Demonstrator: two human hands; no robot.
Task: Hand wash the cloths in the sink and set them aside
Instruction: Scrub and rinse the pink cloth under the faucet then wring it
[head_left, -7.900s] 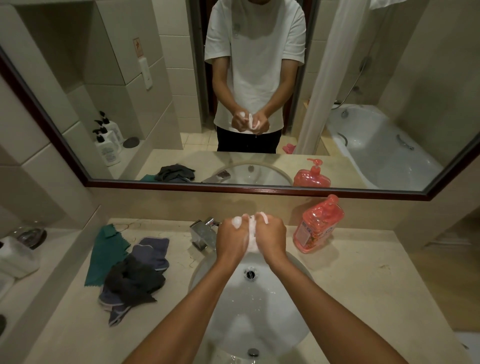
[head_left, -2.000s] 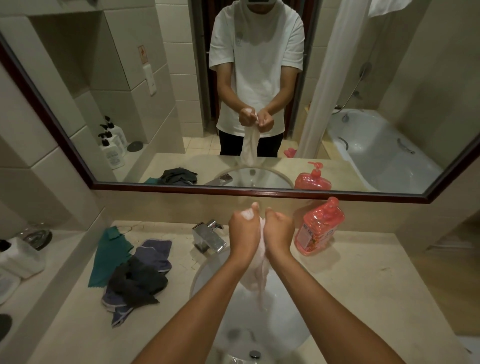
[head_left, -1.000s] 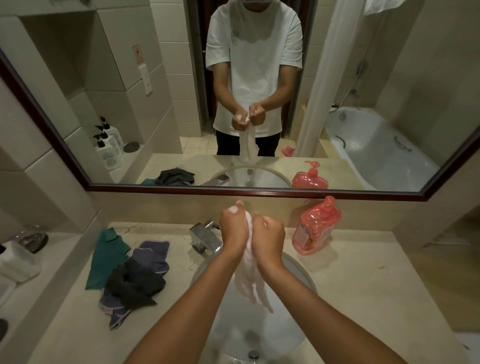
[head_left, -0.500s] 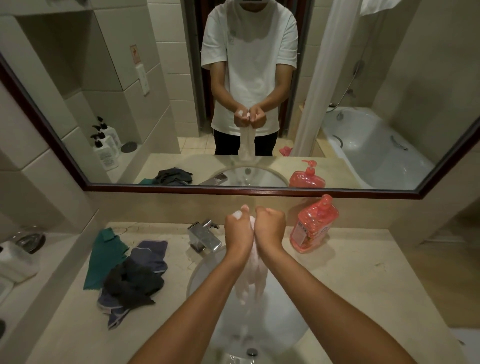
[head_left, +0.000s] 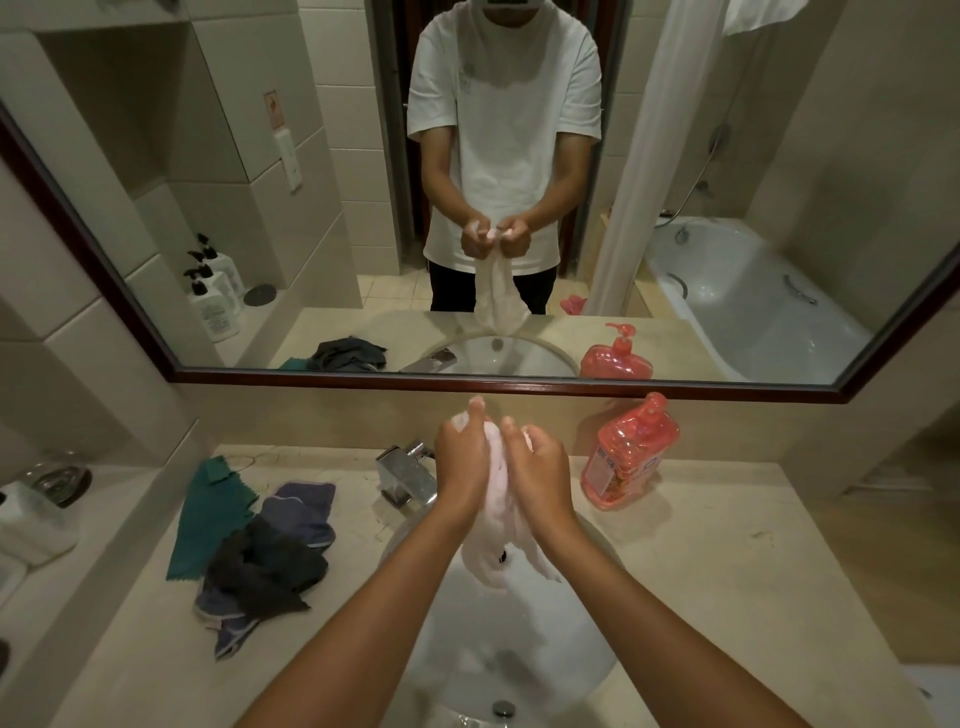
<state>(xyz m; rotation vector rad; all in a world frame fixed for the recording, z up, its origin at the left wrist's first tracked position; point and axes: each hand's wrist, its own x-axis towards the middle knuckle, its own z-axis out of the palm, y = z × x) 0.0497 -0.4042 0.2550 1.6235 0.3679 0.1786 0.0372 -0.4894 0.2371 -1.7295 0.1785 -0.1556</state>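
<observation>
the pale, soapy white cloth (head_left: 501, 525) hangs over the round white sink (head_left: 519, 660), bunched at its top between the left hand (head_left: 460, 457) and right hand (head_left: 537, 467), each grip clenched on it. slippery suds could let it drop into the basin. at 9 o'clock the unwashed dark cloths (head_left: 260, 561) could catch splashes. the fingers are hidden behind the knuckles.

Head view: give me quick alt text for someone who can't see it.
Both hands, left hand and right hand, grip a soapy white cloth above the sink. Dark cloths lie piled on the counter to the left, a red soap bottle to the right.
</observation>
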